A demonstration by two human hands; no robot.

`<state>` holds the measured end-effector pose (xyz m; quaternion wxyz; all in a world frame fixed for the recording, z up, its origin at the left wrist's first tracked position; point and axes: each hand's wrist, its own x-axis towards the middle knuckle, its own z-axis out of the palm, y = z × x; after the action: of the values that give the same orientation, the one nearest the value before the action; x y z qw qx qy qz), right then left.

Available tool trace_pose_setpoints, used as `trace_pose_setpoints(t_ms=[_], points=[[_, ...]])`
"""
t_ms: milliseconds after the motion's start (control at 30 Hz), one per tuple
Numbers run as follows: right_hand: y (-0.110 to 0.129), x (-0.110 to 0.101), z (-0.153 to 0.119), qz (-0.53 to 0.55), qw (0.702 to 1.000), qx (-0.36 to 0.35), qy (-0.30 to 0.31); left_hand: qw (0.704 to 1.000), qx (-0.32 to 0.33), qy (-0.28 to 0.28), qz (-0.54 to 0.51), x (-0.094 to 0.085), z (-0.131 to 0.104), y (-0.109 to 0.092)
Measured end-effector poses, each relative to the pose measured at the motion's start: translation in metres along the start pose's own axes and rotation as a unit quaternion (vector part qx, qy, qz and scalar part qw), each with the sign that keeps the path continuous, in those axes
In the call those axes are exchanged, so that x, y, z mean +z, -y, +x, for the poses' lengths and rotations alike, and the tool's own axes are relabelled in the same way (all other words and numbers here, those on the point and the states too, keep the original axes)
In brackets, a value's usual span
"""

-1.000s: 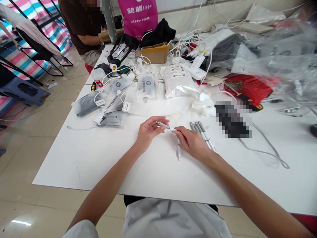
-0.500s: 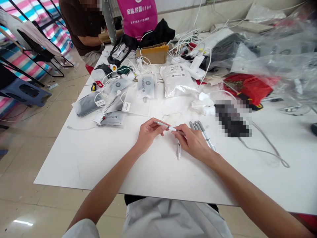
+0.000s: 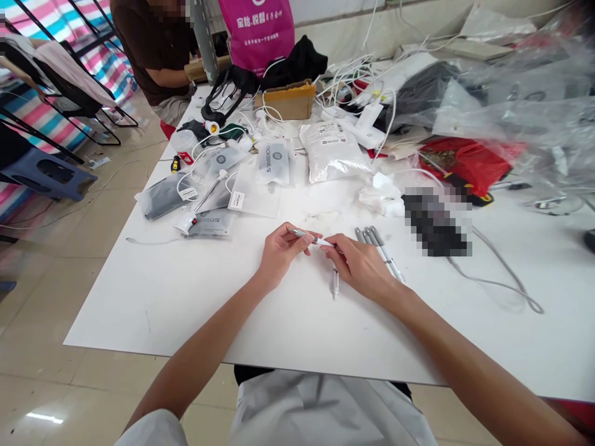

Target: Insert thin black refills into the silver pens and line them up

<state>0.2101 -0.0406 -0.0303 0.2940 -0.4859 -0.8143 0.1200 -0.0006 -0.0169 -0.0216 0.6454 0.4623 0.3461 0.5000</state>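
A white and grey pen (image 3: 320,241) is held level between both hands above the white table (image 3: 186,310). My left hand (image 3: 279,251) pinches its left part, with the grey tip pointing left. The fingers of my right hand (image 3: 356,259) are closed on its right end and hide that end. Below the right fingers a short clear and white pen part (image 3: 335,284) lies on the table. Beside the right hand, partly behind it, several grey and white pens (image 3: 375,238) lie side by side.
Packaged pouches (image 3: 211,223) and cables lie at the left. Farther back are a white parcel (image 3: 334,152), a cardboard box (image 3: 290,101) and a pink bag (image 3: 260,37). Crumpled tissue (image 3: 381,195), a red bag (image 3: 469,164) and a grey cable (image 3: 502,284) lie right. A person sits back left.
The right fingers have shifted slightly at the pen's right end, and less of that end shows. The left hand has barely moved.
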Motion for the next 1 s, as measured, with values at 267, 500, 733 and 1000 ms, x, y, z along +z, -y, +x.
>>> trace_pose_setpoints(t_ms=[267, 500, 733, 1000], points=[[0.003, -0.004, 0.001, 0.006, 1.000, 0.022, -0.002, 1.000, -0.005, -0.012, -0.002, -0.003, 0.003, -0.006], [-0.002, -0.004, 0.003, -0.065, 0.996, -0.044, -0.042, 0.999, -0.014, -0.043, -0.007, -0.005, 0.004, -0.009], [-0.007, -0.007, 0.006, -0.075, 0.995, -0.030, -0.061, 0.997, -0.012, -0.075, -0.025, -0.008, 0.006, -0.012], [-0.007, -0.009, 0.007, -0.074, 0.996, -0.022, -0.053, 0.997, -0.011, -0.067, -0.022, -0.009, 0.005, -0.012]])
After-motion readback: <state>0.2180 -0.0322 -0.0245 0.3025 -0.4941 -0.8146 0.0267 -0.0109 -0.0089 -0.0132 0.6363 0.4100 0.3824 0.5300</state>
